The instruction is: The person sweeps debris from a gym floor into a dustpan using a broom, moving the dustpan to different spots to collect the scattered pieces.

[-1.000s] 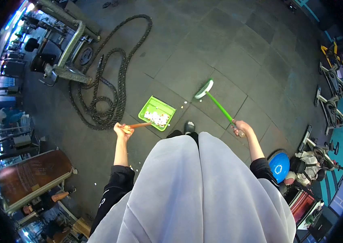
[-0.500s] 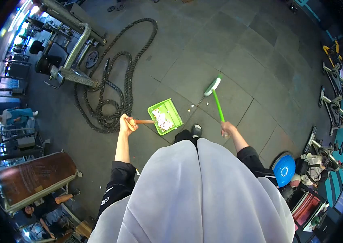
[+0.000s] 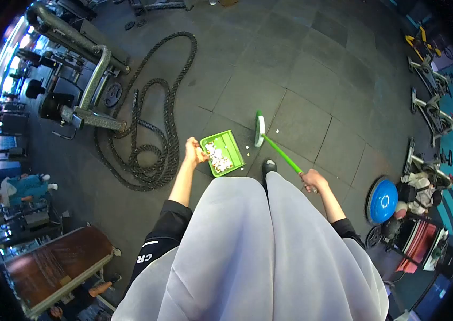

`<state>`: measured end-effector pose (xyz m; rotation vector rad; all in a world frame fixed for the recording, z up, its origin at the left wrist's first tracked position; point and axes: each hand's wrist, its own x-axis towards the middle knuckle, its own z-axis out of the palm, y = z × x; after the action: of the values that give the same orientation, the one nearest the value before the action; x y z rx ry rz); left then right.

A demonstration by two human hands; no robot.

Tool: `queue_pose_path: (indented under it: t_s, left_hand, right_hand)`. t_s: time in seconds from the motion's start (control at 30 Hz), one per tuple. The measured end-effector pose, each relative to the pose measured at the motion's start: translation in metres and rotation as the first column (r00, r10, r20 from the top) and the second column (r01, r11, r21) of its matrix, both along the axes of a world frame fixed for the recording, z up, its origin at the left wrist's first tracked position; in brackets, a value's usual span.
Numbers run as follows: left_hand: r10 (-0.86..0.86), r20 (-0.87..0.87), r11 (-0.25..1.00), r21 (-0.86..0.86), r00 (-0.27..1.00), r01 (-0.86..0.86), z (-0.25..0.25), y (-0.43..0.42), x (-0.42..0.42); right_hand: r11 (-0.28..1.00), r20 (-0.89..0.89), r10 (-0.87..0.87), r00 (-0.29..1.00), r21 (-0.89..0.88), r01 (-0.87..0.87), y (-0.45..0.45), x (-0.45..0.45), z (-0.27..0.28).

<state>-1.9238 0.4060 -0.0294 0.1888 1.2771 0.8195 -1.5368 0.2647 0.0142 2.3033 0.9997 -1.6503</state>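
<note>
Below the camera, a pale grey garment (image 3: 226, 241) covers the person's front, a black sleeve (image 3: 157, 232) reaching out to the left of it. The right hand (image 3: 315, 181) is wrapped around the green handle of a broom (image 3: 282, 153), which slants forward and inward to its white-and-green head (image 3: 260, 131). The left hand (image 3: 194, 151) is closed on the short orange handle of a green dustpan (image 3: 233, 143). That pan lies ahead of the person, left of the broom head and apart from it; whether it touches the floor (image 3: 301, 69) cannot be told. White scraps (image 3: 219, 159) are heaped at its handle side. Beside a dark shoe (image 3: 269, 166), a few loose bits (image 3: 247, 147) dot the tiles between pan and broom. Farther left, a thick black rope (image 3: 171, 117) lies in loops near a metal weight machine (image 3: 94, 85). Off to the right sit a blue dome (image 3: 383, 200) and, beyond it, exercise bikes (image 3: 427, 109).
</note>
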Motion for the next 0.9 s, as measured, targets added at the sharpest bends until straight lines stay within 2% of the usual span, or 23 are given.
queue_pose_path:
  t_s: [0.03,0.07,0.1,0.17,0.2,0.27,0.4,0.47,0.5,0.57,0.6,0.67,0.77,0.8,0.83,0.9]
  left_hand:
    - [-0.005,0.039,1.000,0.016,0.999,0.004,0.000,-0.002,-0.002]
    - [0.009,0.010,1.000,-0.001,1.000,-0.009,-0.001,-0.003,-0.002]
    - [0.002,-0.034,0.999,-0.038,0.999,-0.003,-0.004,-0.004,-0.003]
    - [0.003,-0.119,1.000,-0.014,0.993,-0.005,-0.011,-0.006,-0.010]
    - [0.005,-0.138,0.999,-0.038,0.990,-0.010,-0.015,-0.006,-0.014]
    - [-0.027,-0.071,0.999,-0.029,0.997,0.025,-0.021,-0.005,-0.026]
    - [-0.032,-0.051,0.999,0.002,0.998,0.032,-0.025,-0.002,-0.028]
    - [-0.037,-0.064,0.999,0.019,0.997,0.039,-0.029,-0.011,-0.026]
    - [-0.053,-0.077,0.998,0.016,0.996,0.054,-0.030,-0.013,-0.025]
    - [-0.059,-0.134,0.997,0.034,0.989,0.065,-0.028,-0.015,-0.019]
    - [-0.067,-0.128,0.997,0.034,0.990,0.072,-0.026,-0.015,-0.019]
    - [-0.137,-0.208,0.990,0.017,0.969,0.143,-0.023,-0.013,-0.019]
    - [-0.105,-0.127,0.994,-0.048,0.986,0.100,-0.023,0.000,-0.033]
    - [-0.058,-0.189,0.997,-0.068,0.980,0.046,0.014,-0.004,-0.028]
    - [-0.153,-0.132,0.985,-0.096,0.979,0.141,0.007,0.002,-0.043]
    - [-0.217,-0.062,0.970,-0.127,0.974,0.208,0.001,0.006,-0.061]
  right_hand:
    - [0.999,0.019,-0.042,0.999,0.026,0.042,-0.003,-0.005,0.003]
    - [1.000,0.070,0.016,0.997,0.018,-0.017,-0.004,-0.012,0.007]
    - [1.000,0.072,0.005,0.997,0.020,-0.006,-0.004,-0.018,0.007]
    - [0.994,0.135,0.080,0.988,0.064,-0.090,-0.006,-0.038,-0.002]
    - [0.995,0.134,0.063,0.989,0.068,-0.073,-0.009,-0.051,-0.011]
    - [0.996,0.204,-0.007,0.979,0.091,-0.012,-0.014,-0.079,-0.035]
    - [0.995,0.065,-0.095,0.993,0.009,0.094,-0.031,-0.127,-0.077]
    - [0.988,0.062,-0.153,0.986,0.020,0.152,-0.047,-0.160,-0.071]
    - [0.997,0.042,-0.076,0.996,-0.001,0.076,-0.051,-0.170,-0.059]
    - [0.991,-0.058,-0.136,0.989,-0.018,0.135,-0.062,-0.183,-0.046]
    - [0.959,-0.143,-0.282,0.949,-0.015,0.283,-0.072,-0.186,-0.049]
    - [0.964,-0.137,-0.265,0.955,-0.024,0.264,-0.089,-0.175,-0.051]
    - [0.974,-0.090,-0.226,0.970,-0.004,0.226,-0.107,-0.172,-0.027]
    - [0.978,-0.080,-0.205,0.976,0.018,0.207,-0.115,-0.168,-0.025]
    - [0.981,-0.071,-0.185,0.980,0.042,0.189,-0.119,-0.171,-0.015]
    - [0.983,-0.030,-0.181,0.983,0.031,0.182,-0.125,-0.178,0.003]
